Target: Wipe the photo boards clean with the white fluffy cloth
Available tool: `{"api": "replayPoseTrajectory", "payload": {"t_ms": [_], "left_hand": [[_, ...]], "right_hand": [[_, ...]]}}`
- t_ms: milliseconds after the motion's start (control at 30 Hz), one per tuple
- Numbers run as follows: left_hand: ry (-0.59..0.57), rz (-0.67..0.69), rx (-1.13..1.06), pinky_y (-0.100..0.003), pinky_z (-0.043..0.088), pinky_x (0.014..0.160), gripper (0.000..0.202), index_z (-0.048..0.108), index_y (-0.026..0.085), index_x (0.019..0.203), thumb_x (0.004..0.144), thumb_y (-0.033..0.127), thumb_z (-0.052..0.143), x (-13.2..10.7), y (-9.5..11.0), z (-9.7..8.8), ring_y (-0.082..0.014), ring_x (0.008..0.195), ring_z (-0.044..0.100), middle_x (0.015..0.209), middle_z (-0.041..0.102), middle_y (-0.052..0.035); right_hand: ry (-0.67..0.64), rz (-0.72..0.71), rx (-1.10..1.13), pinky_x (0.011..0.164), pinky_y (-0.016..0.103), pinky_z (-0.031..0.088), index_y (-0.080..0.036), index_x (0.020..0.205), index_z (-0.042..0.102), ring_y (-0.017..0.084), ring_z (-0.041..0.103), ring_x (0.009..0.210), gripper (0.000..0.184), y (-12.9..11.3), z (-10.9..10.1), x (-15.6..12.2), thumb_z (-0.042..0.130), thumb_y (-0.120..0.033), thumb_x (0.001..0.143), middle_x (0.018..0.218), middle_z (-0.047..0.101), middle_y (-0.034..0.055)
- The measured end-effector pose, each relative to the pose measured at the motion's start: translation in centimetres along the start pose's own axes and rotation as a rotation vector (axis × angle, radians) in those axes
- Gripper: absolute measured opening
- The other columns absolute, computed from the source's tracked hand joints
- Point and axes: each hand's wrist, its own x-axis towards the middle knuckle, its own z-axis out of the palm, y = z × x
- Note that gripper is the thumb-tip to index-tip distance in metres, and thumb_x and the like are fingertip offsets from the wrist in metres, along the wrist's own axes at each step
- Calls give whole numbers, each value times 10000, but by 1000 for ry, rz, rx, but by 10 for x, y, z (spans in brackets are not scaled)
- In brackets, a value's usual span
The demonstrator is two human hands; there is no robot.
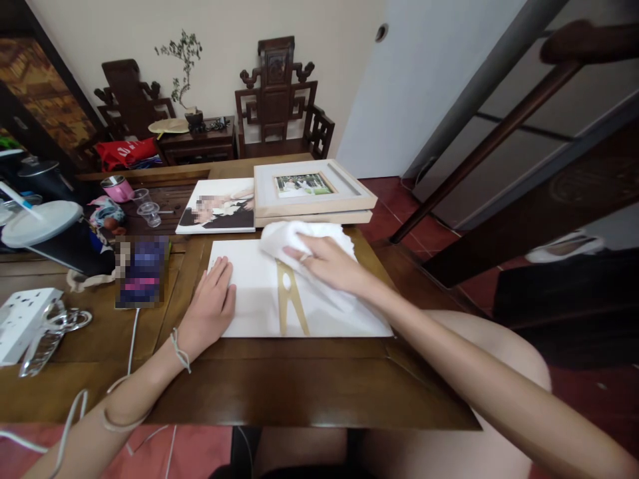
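Observation:
A white panel (252,293) lies flat on the wooden table in front of me, with a tan A-shaped piece (283,309) on its face that looks like a folding stand. My left hand (213,299) rests flat on the panel's left edge, fingers stretched out and holding nothing. In my right hand (327,263) is a bunched white cloth (279,236), pressed onto the panel's upper right part. The cloth covers the top of the A-shaped piece and some of the panel.
Behind the panel lie a photo print (219,206) and stacked wooden picture frames (314,193). To the left are a phone (142,269) with a cable, a lidded cup (54,229), a power strip (30,319) and a clear hair claw (47,339). The table (279,386) ends close to my lap.

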Motion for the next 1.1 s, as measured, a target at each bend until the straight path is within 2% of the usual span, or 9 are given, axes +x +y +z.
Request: {"api": "replayPoseTrajectory", "payload": {"t_ms": [133, 233, 400, 500, 600, 700, 800, 900, 1100], "left_hand": [[-3, 5, -7, -504, 239, 1156, 473, 380, 121, 1397, 963, 294, 308, 0, 0, -1, -265, 1430, 267, 1504, 366, -177], [-15, -1, 1, -496, 233, 1160, 482, 378, 101, 1398, 964, 294, 300, 0, 1, -1, -265, 1431, 263, 1505, 361, -182], [-19, -2, 9, -494, 220, 1165, 491, 365, 83, 1404, 966, 291, 291, -1, 2, -1, -258, 1438, 243, 1512, 347, -186], [-16, -2, 8, -509, 228, 1158, 488, 363, 91, 1406, 962, 283, 290, 0, 1, -1, -266, 1433, 256, 1509, 354, -186], [-21, -3, 5, -503, 235, 1157, 493, 377, 69, 1396, 961, 286, 293, 0, 1, -1, -276, 1432, 256, 1501, 360, -200], [-21, 0, 1, -499, 232, 1159, 494, 383, 70, 1395, 965, 294, 285, 0, 0, -1, -274, 1431, 261, 1502, 359, -197], [-14, 9, -4, -496, 230, 1162, 490, 384, 88, 1399, 964, 291, 284, 0, -1, 0, -269, 1430, 264, 1502, 365, -184], [-11, 15, -9, -489, 234, 1164, 491, 386, 83, 1401, 962, 270, 270, 0, -3, 0, -269, 1430, 264, 1497, 371, -189], [-26, 20, 0, -485, 225, 1165, 492, 369, 68, 1408, 961, 241, 257, -1, -3, 0, -264, 1439, 240, 1513, 343, -190]], "right_hand": [[-165, -131, -96, 1069, 640, 185, -121, 1039, 607, 352, 450, 1279, 358, -32, 28, -16, 405, -5, 767, 1046, 665, 139], [-330, -218, -101, 1096, 666, 136, -102, 1089, 590, 348, 288, 1392, 404, -56, 25, -51, 382, 9, 761, 1167, 627, 171], [-456, -191, -8, 1119, 546, 250, -211, 921, 610, 270, 579, 1142, 333, -77, -2, -89, 453, -25, 694, 1050, 681, 83], [-417, -157, -46, 1083, 549, 287, -230, 947, 601, 246, 642, 990, 363, -69, -3, -76, 428, -15, 711, 979, 694, 48], [-302, -179, -180, 1070, 616, 240, -172, 1080, 568, 272, 610, 1071, 393, -49, 10, -39, 399, -7, 766, 1020, 679, 93], [-212, -158, -356, 1022, 689, 244, -119, 1154, 537, 333, 509, 1220, 389, -34, 27, -1, 405, -10, 805, 1165, 630, 179], [-194, -137, -424, 997, 757, 193, -103, 1192, 543, 402, 323, 1361, 413, -32, 40, 15, 431, 3, 809, 1335, 522, 246], [-206, -198, -454, 1042, 749, 104, -129, 1189, 577, 408, 208, 1410, 427, -42, 48, -4, 427, 16, 817, 1444, 428, 220], [-388, -346, -263, 1081, 704, 150, -165, 1067, 625, 381, 237, 1409, 302, -73, 30, -81, 491, -71, 813, 1429, 456, 183]]}}
